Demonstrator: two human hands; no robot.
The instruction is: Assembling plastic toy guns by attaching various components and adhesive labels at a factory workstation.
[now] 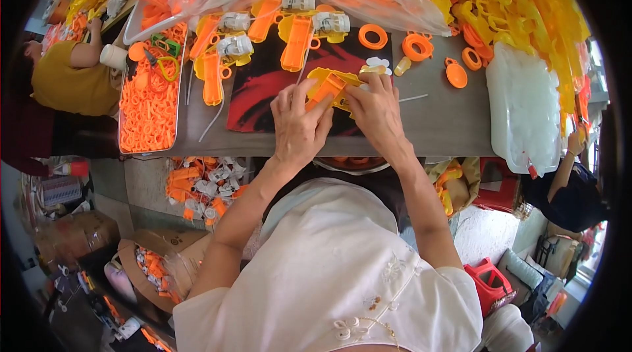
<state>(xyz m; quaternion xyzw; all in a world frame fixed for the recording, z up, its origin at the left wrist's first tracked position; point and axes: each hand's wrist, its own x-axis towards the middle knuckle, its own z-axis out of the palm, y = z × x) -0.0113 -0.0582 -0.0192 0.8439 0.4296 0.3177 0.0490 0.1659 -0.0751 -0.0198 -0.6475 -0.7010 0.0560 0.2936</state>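
Both hands hold a yellow plastic toy-gun shell (318, 75) over a red-and-black sheet (255, 92) on the table. My left hand (298, 123) grips its left side, fingers bent around the edge. My right hand (380, 109) pinches the right side, fingertips pressed on it. An orange block-shaped part (328, 87) sits in the shell between the fingers. A white stick or tube (413, 97) lies beside my right hand. Just beyond that hand are a white lobed piece (377, 63) and a small clear yellowish piece (402, 66). My fingers hide part of the shell.
Partly assembled toy guns (214, 75) lie at left, near a tray of orange parts (148, 121) with scissors (168, 69). Orange rings (373, 36) and a translucent tub (500, 115) are at right. Yellow shells (520, 3) pile behind. Co-workers sit on both sides.
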